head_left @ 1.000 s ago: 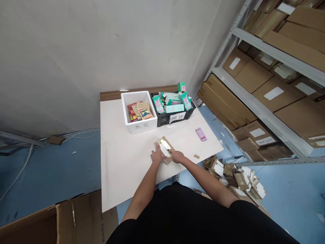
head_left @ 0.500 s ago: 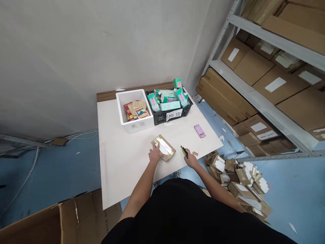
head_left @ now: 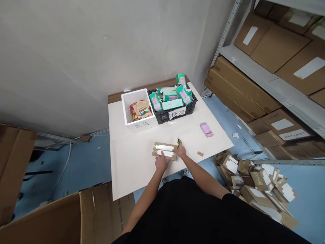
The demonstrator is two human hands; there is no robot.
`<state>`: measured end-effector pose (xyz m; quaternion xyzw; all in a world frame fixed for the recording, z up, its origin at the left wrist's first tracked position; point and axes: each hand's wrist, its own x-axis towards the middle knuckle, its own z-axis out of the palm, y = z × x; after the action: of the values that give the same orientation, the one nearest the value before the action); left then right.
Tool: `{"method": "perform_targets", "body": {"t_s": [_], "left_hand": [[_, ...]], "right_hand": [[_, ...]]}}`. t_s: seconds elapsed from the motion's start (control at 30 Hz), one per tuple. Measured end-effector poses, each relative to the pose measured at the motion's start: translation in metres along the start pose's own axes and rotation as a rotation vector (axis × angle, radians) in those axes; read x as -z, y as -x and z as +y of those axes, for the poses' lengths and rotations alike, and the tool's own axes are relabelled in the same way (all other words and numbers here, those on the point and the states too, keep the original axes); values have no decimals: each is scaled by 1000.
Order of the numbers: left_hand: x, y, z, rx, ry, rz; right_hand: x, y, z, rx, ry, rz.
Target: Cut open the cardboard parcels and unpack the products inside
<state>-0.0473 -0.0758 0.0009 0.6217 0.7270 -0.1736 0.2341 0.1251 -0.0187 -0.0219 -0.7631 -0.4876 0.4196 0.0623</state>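
Note:
A small cardboard box (head_left: 154, 149) lies flat near the table's front. Its top bears a white label (head_left: 165, 147), parted by a dark line along the middle. My left hand (head_left: 161, 162) grips the box's near side, its fingertips on the label. At the right end of the box, my right hand (head_left: 180, 150) is closed around a black and yellow box cutter (head_left: 178, 142), which points up and away from me. Its fingers touch or nearly touch the box; I cannot tell which.
On the white table (head_left: 132, 169) stand a white foam box (head_left: 142, 126) of packets and a black crate (head_left: 164, 117) of green cartons. A blurred pink item (head_left: 206, 129) and a cardboard scrap (head_left: 200, 154) lie right. Opened boxes (head_left: 256, 183) cover the floor beside shelving (head_left: 254, 67).
The cardboard box has turned so its long side runs left to right. My right hand with the box cutter has moved left to the box's end, the cutter now tilted upright. The view has shifted.

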Motion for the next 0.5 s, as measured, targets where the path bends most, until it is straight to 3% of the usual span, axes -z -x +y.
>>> {"method": "perform_targets", "body": {"t_s": [0.13, 0.27, 0.4, 0.5], "left_hand": [[12, 1, -2, -54, -69, 33], [25, -14, -4, -154, -69, 142], [25, -34, -13, -283, -55, 52], [22, -41, -18, -313, -80, 11]], "right_hand": [[13, -9, -6, 80, -70, 59], [34, -11, 10, 27, -395, 87], [55, -2, 44, 21, -751, -72], [62, 4, 63, 1, -773, -199]]}}
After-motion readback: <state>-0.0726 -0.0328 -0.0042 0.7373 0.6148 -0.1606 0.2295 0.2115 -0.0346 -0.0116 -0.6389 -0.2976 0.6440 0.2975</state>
